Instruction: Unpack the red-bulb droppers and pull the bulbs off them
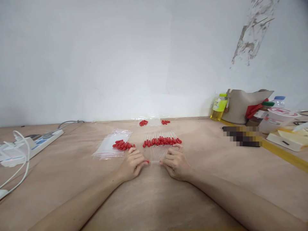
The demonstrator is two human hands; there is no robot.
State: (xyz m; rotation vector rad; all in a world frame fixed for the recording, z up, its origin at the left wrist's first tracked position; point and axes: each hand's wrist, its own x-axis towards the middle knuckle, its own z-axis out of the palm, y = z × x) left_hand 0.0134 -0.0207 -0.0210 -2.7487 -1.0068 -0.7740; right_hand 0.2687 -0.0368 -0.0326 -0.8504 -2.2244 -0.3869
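My left hand (132,164) is closed, pinching a small red rubber bulb (147,162) between thumb and finger. My right hand (175,163) grips a thin clear glass tube (155,163) that points left, its end close to the bulb; whether they touch I cannot tell. Just beyond my hands lies a row of droppers (163,140), clear tubes with red bulbs. More clear tubes (160,151) lie between that row and my hands, partly hidden by my right fingers. Beside my left hand, a pile of loose red bulbs (123,145) rests on clear zip bags (106,148).
Near the wall lies a clear bag (154,121) with red bulbs at both sides. At left are a power strip (45,142) and white cables (28,160). At right stand a yellow drink bottle (218,107), a grey bag (240,107), a tub (280,118) and a tissue pack (287,138).
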